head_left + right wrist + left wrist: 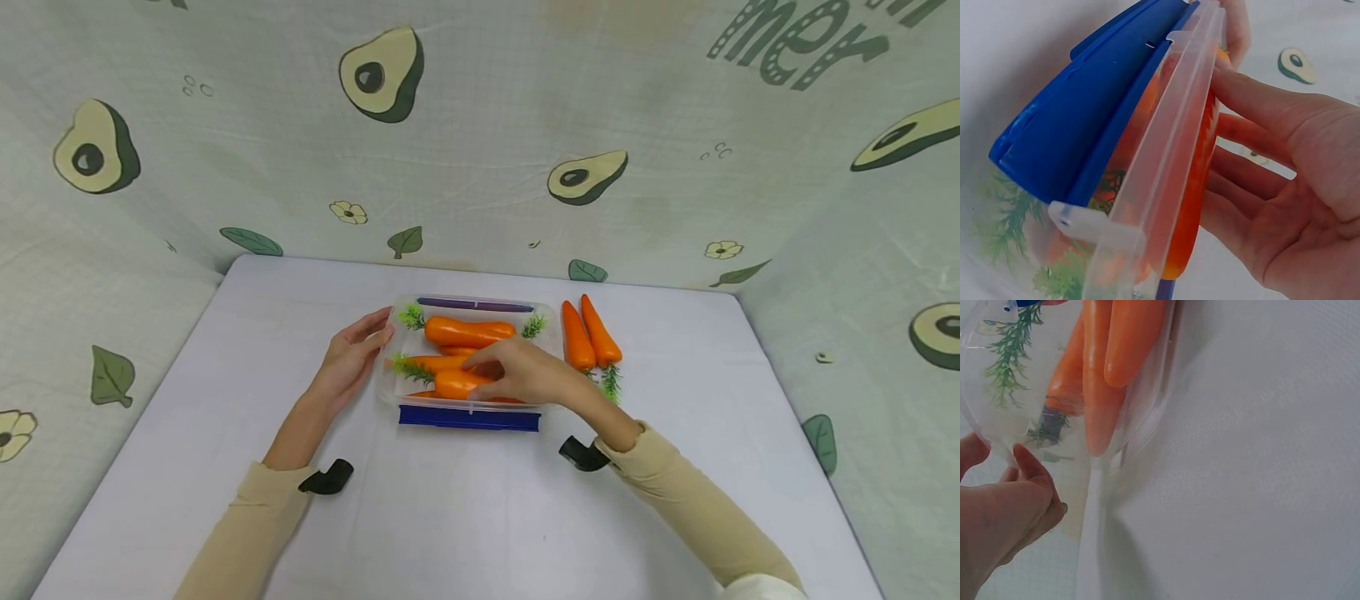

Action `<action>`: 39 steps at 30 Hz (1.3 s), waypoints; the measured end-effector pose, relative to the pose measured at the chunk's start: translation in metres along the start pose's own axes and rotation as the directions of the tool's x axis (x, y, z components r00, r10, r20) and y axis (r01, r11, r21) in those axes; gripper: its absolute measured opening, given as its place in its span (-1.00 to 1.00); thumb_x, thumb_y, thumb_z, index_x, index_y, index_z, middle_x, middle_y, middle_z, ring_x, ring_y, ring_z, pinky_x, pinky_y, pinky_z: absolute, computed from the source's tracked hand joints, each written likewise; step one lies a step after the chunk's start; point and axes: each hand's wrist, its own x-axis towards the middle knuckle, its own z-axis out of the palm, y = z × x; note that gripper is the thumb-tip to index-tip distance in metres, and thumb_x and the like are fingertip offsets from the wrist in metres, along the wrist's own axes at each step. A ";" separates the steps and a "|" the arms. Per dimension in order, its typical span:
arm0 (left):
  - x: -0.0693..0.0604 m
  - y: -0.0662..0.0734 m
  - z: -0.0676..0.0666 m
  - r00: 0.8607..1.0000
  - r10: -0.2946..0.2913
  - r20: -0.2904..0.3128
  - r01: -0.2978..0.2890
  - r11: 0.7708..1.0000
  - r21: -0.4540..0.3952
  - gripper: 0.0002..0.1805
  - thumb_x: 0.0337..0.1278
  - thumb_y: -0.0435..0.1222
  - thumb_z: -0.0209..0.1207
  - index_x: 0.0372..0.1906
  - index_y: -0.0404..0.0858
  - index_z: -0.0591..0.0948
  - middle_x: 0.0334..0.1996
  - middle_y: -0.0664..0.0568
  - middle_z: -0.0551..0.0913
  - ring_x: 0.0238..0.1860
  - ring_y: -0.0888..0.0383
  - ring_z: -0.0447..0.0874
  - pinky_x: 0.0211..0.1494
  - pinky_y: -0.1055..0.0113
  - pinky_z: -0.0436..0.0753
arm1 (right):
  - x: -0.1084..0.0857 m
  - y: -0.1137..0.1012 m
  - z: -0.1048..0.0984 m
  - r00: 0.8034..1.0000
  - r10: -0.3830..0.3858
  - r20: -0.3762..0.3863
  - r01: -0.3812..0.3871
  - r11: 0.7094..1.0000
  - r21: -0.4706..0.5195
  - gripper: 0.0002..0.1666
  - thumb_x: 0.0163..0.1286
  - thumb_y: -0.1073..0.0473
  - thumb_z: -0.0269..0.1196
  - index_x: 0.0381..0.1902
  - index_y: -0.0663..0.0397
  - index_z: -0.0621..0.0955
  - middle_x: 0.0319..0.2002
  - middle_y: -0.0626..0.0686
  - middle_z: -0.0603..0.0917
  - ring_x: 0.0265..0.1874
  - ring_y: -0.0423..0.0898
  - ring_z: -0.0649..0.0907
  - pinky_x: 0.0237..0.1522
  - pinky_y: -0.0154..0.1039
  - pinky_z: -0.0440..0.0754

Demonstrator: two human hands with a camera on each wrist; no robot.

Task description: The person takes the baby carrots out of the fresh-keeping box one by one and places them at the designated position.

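A clear plastic container [552,333] with several orange carrots lies in the middle of the table. My left hand [347,358] is at its left end, pinching the rim between thumb and fingers. Over the container's near right part, my right hand [528,371] holds a carrot [453,384] with a green top, thumb on the near side and fingers on the far side. Behind it lie another carrot [435,363] and a thick carrot [461,332] near the back wall. In the right wrist view, the container wall partly hides the held carrot [1188,231].
Two loose carrots [577,337] lie side by side just right of the container. A blue latch flap [468,418] hangs outward along the near side, and another blue strip [474,305] runs along the back. A patterned cloth [480,150] stands behind the white table [450,517].
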 end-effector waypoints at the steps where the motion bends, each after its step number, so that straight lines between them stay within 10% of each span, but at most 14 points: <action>1: 0.000 0.000 0.000 1.000 0.004 0.001 -0.004 1.000 -0.005 -0.39 0.49 -0.32 0.18 0.53 -0.32 0.34 0.46 -0.22 0.27 0.26 0.21 0.42 0.40 0.44 0.42 | -0.001 0.000 -0.001 1.000 -0.008 -0.006 0.008 1.000 0.004 -0.51 0.34 0.09 0.47 0.16 0.18 0.71 0.02 0.04 0.77 -0.14 -0.13 0.69 -0.02 -0.30 0.70; 21: -0.001 0.001 0.002 1.000 0.009 -0.013 -0.009 1.000 -0.004 -0.39 0.49 -0.33 0.18 0.54 -0.34 0.33 0.46 -0.23 0.27 0.16 0.27 0.47 0.21 0.59 0.49 | -0.027 0.009 -0.029 0.970 0.078 -0.228 -0.065 0.996 0.062 -0.42 0.25 0.04 0.54 0.16 0.18 0.71 -0.11 0.02 0.79 -0.15 -0.10 0.73 0.01 -0.08 0.73; 39: -0.001 0.002 0.001 1.000 -0.018 -0.011 0.018 1.000 0.014 -0.38 0.49 -0.29 0.18 0.54 -0.28 0.34 0.45 -0.17 0.28 0.23 0.22 0.45 0.26 0.59 0.46 | -0.057 0.036 -0.047 0.855 0.294 -0.428 -0.230 0.953 0.196 -0.44 0.25 0.03 0.54 0.16 0.12 0.72 -0.10 0.15 0.79 -0.14 0.07 0.78 -0.08 -0.01 0.76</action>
